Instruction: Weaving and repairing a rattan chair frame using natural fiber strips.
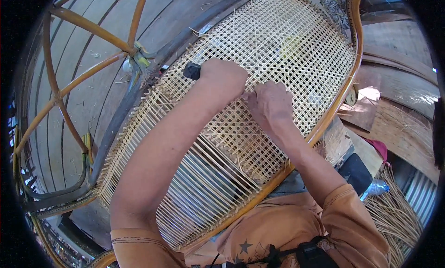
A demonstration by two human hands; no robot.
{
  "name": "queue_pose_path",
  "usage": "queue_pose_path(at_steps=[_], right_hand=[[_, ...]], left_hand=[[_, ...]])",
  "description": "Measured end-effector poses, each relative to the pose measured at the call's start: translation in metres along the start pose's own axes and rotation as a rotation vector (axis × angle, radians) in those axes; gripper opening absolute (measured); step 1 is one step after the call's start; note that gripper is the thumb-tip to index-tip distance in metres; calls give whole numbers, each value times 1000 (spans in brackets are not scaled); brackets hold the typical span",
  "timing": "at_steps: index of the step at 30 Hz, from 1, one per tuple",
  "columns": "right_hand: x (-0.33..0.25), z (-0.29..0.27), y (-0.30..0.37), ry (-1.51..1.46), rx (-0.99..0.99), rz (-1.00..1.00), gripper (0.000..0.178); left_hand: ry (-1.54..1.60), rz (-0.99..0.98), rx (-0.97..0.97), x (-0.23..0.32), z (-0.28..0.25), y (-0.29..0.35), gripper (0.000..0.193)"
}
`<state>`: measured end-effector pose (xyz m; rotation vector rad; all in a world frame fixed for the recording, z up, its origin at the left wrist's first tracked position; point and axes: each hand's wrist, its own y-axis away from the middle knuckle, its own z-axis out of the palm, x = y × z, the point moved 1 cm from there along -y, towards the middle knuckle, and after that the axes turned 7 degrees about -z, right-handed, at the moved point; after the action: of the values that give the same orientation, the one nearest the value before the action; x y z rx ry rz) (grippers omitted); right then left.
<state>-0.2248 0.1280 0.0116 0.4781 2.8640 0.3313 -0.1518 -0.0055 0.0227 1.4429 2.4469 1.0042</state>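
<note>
A pale cane weave (320,59) fills a large curved rattan frame (333,111) laid before me. My left hand (223,80) is a fist over the middle of the weave. From its left side juts a short black handle (191,71); the rest of that tool is hidden. Just to the right, my right hand (273,103) bends down onto the weave with curled fingertips. Whatever those fingertips pinch is hidden. The far part has a dense open-hole pattern, while the near-left part shows parallel cane strands (185,184).
Bent rattan poles (85,80) form a frame at left above a plank floor (99,31). Wooden boards (398,82) lie at right. Below them are a clear plastic bottle (378,187) and a heap of loose cane strips (391,212).
</note>
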Motion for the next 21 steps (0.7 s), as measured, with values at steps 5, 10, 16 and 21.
queue_pose_path(at_steps=[5,10,16,21], right_hand=[[4,3,-4,-74,233,-288,11],[10,1,-6,-187,130,-202,9],[-14,-11,-21,-296,75,-227,20],[-8,-21,-16,-524,-265,132,26]], left_hand=[[21,-99,-50,-15,-6,10,24],[15,-139,-1,-29,-2,18,30],[29,-198,41,-52,-10,48,37],[95,-155,54,-25,-8,37,29]])
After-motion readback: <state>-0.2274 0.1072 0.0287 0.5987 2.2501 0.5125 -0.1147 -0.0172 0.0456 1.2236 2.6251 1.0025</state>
